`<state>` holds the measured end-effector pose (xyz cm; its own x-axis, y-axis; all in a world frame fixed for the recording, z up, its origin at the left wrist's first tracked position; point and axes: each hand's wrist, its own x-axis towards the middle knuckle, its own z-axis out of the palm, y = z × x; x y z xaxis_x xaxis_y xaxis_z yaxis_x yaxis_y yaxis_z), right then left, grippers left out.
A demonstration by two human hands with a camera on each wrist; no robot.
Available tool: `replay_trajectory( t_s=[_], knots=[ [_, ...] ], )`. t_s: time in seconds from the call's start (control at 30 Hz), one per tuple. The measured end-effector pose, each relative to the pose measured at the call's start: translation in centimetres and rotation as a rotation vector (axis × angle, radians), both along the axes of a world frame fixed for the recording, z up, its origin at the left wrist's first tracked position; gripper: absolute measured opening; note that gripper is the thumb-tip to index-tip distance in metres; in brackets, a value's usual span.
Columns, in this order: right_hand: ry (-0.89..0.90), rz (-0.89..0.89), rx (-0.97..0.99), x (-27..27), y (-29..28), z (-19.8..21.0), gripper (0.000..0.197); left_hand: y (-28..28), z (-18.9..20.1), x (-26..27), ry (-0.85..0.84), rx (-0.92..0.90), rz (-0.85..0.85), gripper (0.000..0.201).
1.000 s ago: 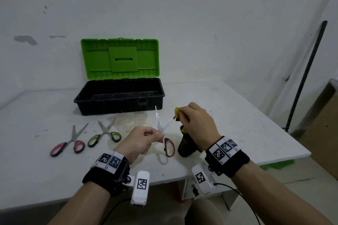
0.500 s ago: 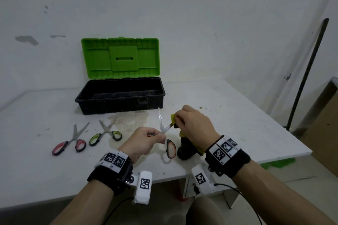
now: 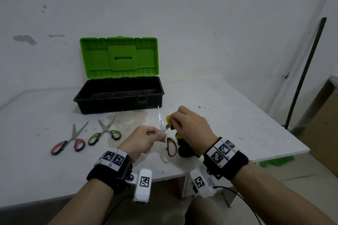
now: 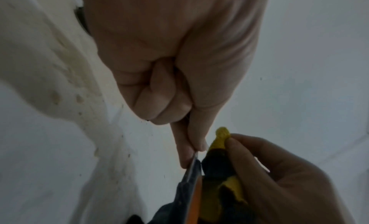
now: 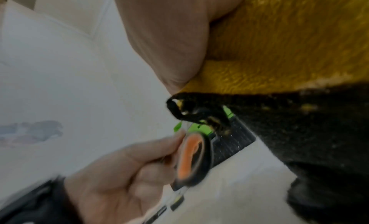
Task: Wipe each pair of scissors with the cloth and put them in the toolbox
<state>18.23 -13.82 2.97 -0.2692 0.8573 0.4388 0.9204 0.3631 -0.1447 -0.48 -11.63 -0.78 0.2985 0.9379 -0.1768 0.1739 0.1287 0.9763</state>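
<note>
1. Since a second ago, the right hand (image 3: 190,129) has slid the cloth (image 3: 169,124) down one blade toward the pivot.
2. Its fingers pinch that yellow-and-black cloth around the blade.
3. Left hand (image 3: 144,140) pinches the orange scissors (image 3: 164,133) at the pivot, blades spread, one pointing up, a handle hanging below.
4. Left of the grip lie red scissors (image 3: 68,141) and green scissors (image 3: 104,132) on the table (image 3: 237,115).
5. Beyond stands the toolbox (image 3: 118,100), lid up.
</note>
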Motion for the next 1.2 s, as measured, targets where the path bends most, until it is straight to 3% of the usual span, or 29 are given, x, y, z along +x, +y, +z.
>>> replay_trajectory(
  t_s=[0.1,0.43,0.63,0.93,1.1,1.2],
  knots=[
    [-0.091,0.038,-0.063,-0.9,-0.4,-1.2,0.027,-0.2,0.2,0.3,0.004,-0.004,-0.024,0.023],
    [0.122,-0.181,-0.071,3.2,2.3,-0.3,0.027,-0.4,0.1,-0.5,0.034,-0.022,-0.016,0.024],
    [0.221,-0.142,-0.064,3.0,1.4,0.0,0.024,0.4,0.3,-0.4,-0.006,-0.096,-0.005,0.009],
    [0.232,-0.011,-0.142,1.4,0.5,-0.6,0.023,0.5,0.1,0.0,-0.129,-0.122,0.035,0.013],
    [0.234,0.009,-0.139,1.0,0.5,-0.9,0.023,0.3,-0.1,0.0,-0.136,-0.046,0.126,0.010],
    [0.232,0.021,-0.138,0.7,0.4,-1.2,0.022,0.4,-0.2,0.0,-0.219,-0.015,0.218,0.023]
  ],
)
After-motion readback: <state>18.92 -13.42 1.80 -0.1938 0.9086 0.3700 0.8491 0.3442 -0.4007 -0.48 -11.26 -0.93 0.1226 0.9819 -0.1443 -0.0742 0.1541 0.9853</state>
